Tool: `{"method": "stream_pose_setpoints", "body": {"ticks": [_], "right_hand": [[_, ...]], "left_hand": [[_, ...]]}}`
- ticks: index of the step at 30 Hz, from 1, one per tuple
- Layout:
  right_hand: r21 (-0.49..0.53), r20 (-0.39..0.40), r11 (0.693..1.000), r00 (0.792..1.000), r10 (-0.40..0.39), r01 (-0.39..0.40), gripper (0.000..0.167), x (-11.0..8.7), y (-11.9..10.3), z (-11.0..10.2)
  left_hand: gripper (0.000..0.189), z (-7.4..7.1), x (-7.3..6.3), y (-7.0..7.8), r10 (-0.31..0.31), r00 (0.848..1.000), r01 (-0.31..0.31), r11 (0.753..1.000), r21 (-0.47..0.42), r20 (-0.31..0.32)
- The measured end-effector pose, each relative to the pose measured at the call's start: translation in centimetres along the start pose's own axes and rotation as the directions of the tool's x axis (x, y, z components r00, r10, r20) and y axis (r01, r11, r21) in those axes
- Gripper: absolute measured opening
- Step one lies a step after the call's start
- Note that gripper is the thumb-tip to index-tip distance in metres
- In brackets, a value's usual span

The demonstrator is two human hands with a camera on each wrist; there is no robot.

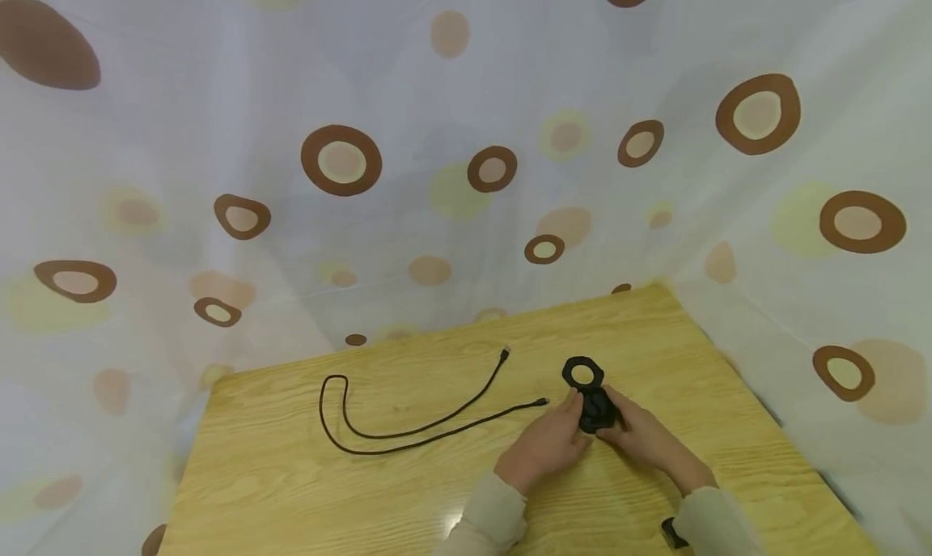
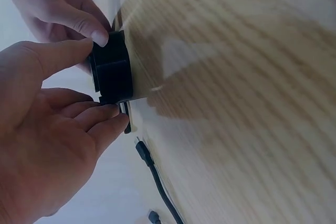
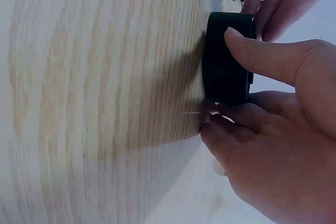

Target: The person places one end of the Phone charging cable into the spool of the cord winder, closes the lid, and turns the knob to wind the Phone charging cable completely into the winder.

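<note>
A black angular case (image 1: 599, 412) lies on the wooden table, and a flat black ring (image 1: 599, 375) extends from its far side. My left hand (image 1: 551, 447) holds the case at its left, thumb and fingers around the edge. From the right, my right hand (image 1: 642, 437) grips it too. In the right wrist view, the right thumb (image 3: 262, 56) presses on the near side of the case (image 3: 223, 72), with the fingers round its far end. The left wrist view shows the case (image 2: 113, 72) upright on the table between both hands.
A black cable (image 1: 393, 436) lies in a loop to the left, its two plugs (image 1: 506, 353) pointing toward the case. A small black object (image 1: 671, 532) sits beside the right sleeve. Patterned sheeting (image 1: 408, 216) surrounds the wooden table (image 1: 291, 483) at the back and sides.
</note>
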State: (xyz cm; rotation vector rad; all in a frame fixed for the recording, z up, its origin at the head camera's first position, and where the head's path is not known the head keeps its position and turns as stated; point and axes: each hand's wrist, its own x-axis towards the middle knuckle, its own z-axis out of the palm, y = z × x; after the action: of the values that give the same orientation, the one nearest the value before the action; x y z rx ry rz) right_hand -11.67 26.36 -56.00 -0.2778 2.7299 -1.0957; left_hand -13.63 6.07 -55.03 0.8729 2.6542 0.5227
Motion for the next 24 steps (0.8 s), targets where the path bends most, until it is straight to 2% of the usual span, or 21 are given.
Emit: {"method": "stream_pose_setpoints", "body": {"ticks": [9, 18, 24], "right_hand": [[-0.061, 0.030, 0.996, 0.997, 0.073, -0.071, 0.080, -1.1, -1.5, 0.4], [-0.071, 0.042, 0.995, 0.997, 0.067, -0.064, 0.081, -2.4, -2.7, 1.4], [-0.091, 0.029, 0.994, 0.997, 0.065, -0.062, 0.080, -3.1, -3.4, 2.1]], "left_hand": [[0.061, 0.9, -1.4, 0.1, 0.035, 0.996, -0.029, 0.996, 0.081, -0.086], [0.053, 1.3, -4.1, 0.2, 0.039, 0.991, -0.036, 0.999, 0.025, -0.131], [0.051, 1.7, -5.3, 0.2, 0.041, 0.987, -0.036, 0.999, 0.034, -0.156]]}}
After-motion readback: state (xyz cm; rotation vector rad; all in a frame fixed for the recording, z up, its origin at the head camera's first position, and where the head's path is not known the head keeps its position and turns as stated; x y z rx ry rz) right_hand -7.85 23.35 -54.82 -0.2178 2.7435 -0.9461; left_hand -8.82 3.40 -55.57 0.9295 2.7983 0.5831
